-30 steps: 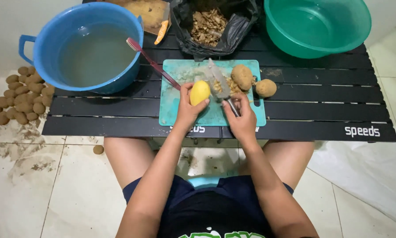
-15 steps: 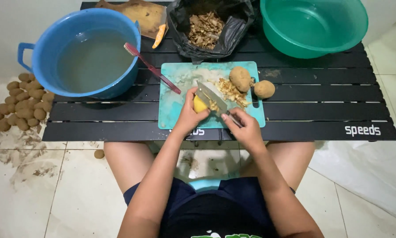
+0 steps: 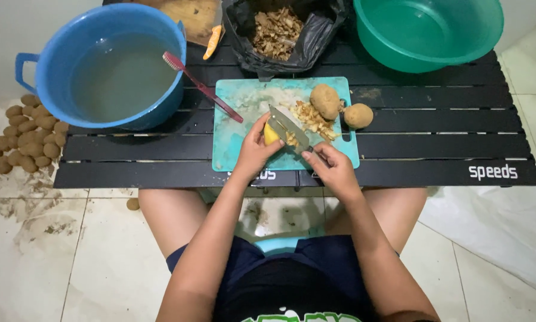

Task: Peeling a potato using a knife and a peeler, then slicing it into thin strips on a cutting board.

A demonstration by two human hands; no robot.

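While the left hand [image 3: 255,149] clasps a peeled yellow potato [image 3: 271,135] against the teal cutting board [image 3: 238,104], its fingers curl over the potato, hiding most of it. Right hand [image 3: 332,168]: clenched on the handle of a knife [image 3: 289,128], blade laid across the potato. Beyond: peel scraps [image 3: 313,120], two unpeeled potatoes [image 3: 326,101]. The board's left part is bare. Farther: red toothbrush [image 3: 201,86], blue basin [image 3: 101,65], black bag of peelings [image 3: 280,30], green basin [image 3: 426,30], cut off at the top edge.
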